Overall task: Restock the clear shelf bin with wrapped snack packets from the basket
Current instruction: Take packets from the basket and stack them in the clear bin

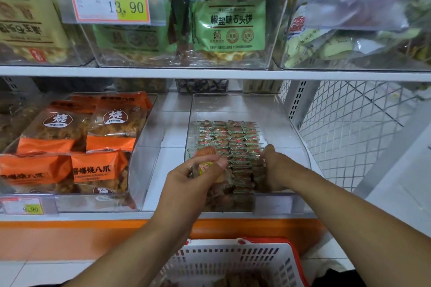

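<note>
at the centre of the frame the left hand grips a bunch of wrapped snack packets over the front edge of the clear shelf bin. just right of centre, the right hand reaches into the bin, fingers curled onto the packed rows of packets; whether it actually pinches one cannot be told. the white basket with a red rim sits at the bottom centre.

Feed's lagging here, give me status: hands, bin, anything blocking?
Left hand grips a bunch of snack packets over the clear bin. Right hand in the bin, fingers on the packed rows. Basket below. Nothing blocking.
</note>
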`<state>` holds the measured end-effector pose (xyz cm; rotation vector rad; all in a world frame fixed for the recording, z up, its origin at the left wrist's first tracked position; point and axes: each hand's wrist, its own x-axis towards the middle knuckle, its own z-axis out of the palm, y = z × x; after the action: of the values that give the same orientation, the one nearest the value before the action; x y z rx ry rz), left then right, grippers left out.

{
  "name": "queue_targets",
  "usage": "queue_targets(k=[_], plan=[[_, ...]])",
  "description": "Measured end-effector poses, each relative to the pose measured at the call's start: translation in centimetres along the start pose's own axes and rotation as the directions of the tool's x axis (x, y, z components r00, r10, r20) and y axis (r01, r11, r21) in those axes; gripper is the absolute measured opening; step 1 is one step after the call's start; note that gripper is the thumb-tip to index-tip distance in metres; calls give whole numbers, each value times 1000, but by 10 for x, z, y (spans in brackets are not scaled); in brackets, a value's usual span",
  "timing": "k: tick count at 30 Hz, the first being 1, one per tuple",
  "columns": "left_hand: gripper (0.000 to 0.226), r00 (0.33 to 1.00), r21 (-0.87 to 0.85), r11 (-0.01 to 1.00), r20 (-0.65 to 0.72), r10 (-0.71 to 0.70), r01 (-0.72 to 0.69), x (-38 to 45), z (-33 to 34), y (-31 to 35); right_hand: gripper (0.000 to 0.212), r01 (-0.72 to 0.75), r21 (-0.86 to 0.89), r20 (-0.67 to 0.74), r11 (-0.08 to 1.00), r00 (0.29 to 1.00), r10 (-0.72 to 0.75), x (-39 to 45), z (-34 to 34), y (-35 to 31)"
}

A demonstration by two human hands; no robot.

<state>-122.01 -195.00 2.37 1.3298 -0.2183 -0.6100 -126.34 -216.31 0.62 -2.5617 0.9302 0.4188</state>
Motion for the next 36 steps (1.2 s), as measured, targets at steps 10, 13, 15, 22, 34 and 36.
queue_targets(k=[10,13,15,22,34,36], plan=[[36,996,17,997,54,-71,70,-3,-1,-1,115,-14,-71,139,997,990,24,8,2,-1],[41,996,-7,999,82,-48,49,-2,-1,1,118,12,-32,118,999,993,-9,2,0,0],[45,993,-6,1000,113,-19,20,-2,-3,3,108,77,-71,-1,994,997,-78,-8,-6,1],[42,952,89,988,291,93,-124,-5,-13,11,34,384,766,-154,516,888,-432,-68,-26,-29],[41,997,-51,998,59,47,-44,-1,-16,9,23,783,517,-656,346,622,-428,-83,-16,-29],[40,998,-89,996,61,32,-27,0,-14,12,31,790,446,-628,421,611,-482,-88,-3,-30]])
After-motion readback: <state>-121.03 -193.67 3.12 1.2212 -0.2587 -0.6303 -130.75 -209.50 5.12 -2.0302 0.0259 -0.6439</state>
